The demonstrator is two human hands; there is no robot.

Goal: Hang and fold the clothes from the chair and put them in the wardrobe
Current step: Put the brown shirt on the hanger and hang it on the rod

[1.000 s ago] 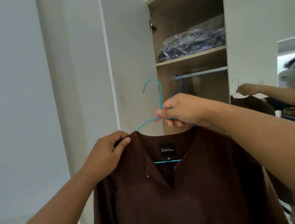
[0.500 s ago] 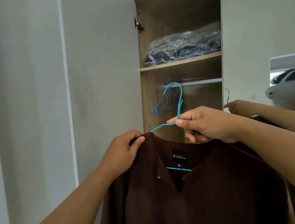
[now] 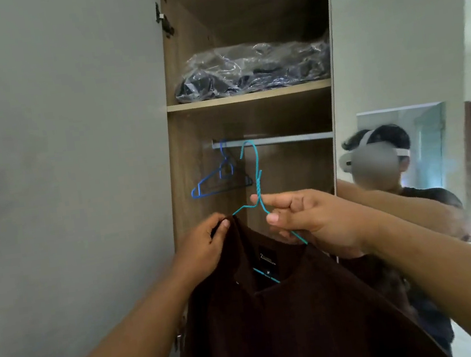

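A dark brown shirt hangs on a teal wire hanger in front of the open wardrobe. My right hand pinches the hanger's neck just below the hook. My left hand grips the shirt's left shoulder by the collar. The hook sits just below and in front of the metal rail inside the wardrobe, not on it. The shirt's lower part runs out of view.
Empty blue hangers hang at the rail's left end. A plastic-wrapped dark bundle lies on the shelf above. The open door stands at left; a mirrored door at right reflects a person.
I have moved closer to the wardrobe; the shirt and hanger have risen toward the rail and tilted, right side lower. Both hands keep their holds.
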